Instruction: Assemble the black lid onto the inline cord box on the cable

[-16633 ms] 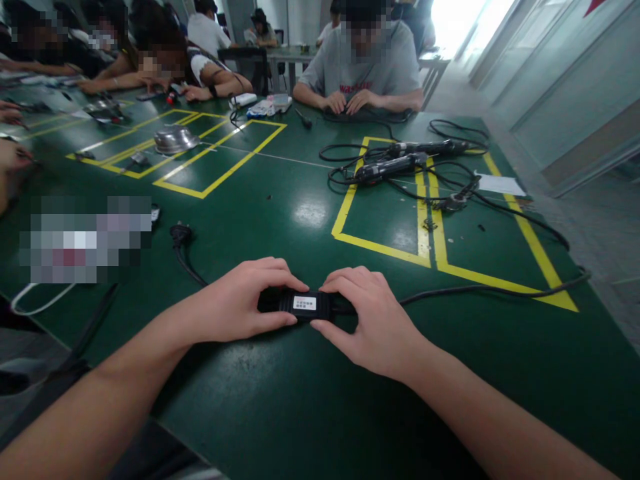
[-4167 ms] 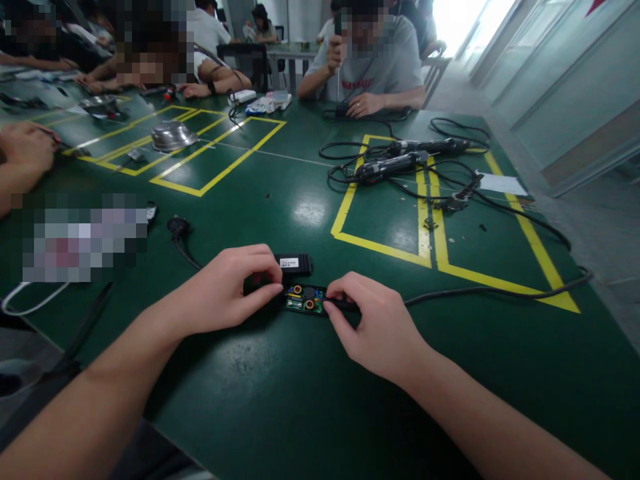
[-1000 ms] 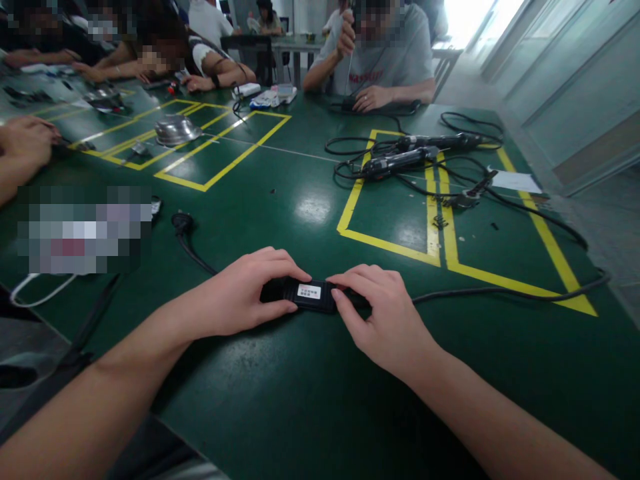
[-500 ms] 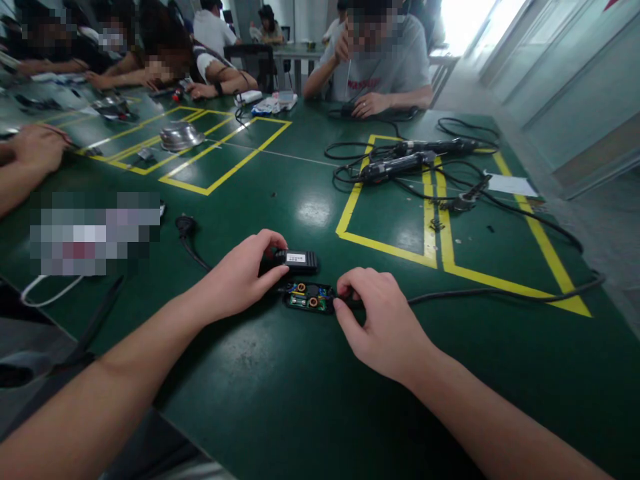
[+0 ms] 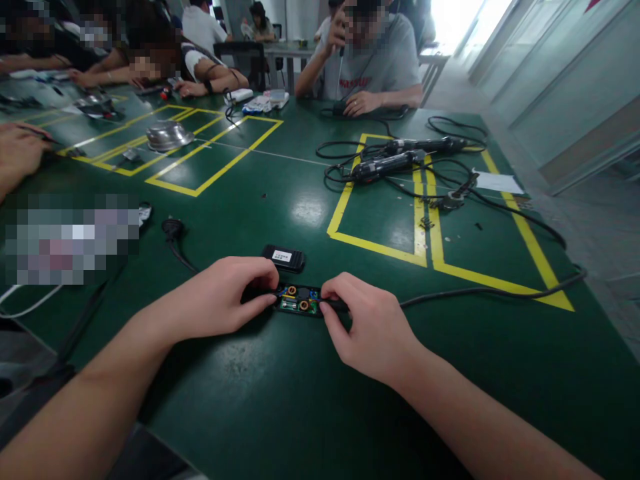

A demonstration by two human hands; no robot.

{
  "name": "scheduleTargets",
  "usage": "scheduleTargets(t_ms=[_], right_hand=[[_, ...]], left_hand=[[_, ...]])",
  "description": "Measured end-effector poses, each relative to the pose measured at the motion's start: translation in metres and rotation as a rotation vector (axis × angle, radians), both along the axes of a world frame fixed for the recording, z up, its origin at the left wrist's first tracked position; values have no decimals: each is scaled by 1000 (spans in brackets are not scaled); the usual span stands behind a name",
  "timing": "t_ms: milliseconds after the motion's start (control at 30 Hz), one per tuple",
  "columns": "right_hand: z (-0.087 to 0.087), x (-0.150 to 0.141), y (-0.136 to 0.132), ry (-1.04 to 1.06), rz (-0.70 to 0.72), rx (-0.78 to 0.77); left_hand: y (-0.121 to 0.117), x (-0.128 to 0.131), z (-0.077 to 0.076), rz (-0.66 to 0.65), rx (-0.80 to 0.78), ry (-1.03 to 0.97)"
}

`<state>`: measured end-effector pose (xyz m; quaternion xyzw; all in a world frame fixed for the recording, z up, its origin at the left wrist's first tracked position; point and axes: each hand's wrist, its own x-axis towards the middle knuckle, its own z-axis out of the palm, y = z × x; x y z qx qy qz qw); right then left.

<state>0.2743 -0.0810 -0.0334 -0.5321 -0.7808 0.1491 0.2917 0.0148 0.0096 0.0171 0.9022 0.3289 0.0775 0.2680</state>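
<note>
Workshop, by looks: lg green bench [image 5: 240,373] w/ yellow tape boxes [image 5: 375,249], corded drivers [image 5: 385,167] upper R, ppl [image 5: 197,63] bent over bench upper L.

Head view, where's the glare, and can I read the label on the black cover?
Head view: pale glare spots lie on the green table; head view: the upper-right background is washed out; head view: the black cover's white label is too small to read.
</note>
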Motion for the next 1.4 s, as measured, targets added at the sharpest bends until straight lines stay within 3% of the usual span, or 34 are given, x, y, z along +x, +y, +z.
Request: scheduleTargets(t_ms=[267, 467, 1000, 1167, 1400], right_hand=[[2, 1, -2, 38, -4, 20], [5, 4, -1, 143, 7, 57], [-1, 3, 1, 57, -21, 117], [-3, 3, 1, 31, -27, 110], [-3, 4, 5, 94, -58, 101]], left_hand=[[-2, 1, -1, -2, -19, -45], [-4, 0, 3, 68, -14, -95], [5, -2, -5, -48, 89, -125], [5, 2, -10, 21, 215, -166], [21, 1, -29, 220, 191, -34]])
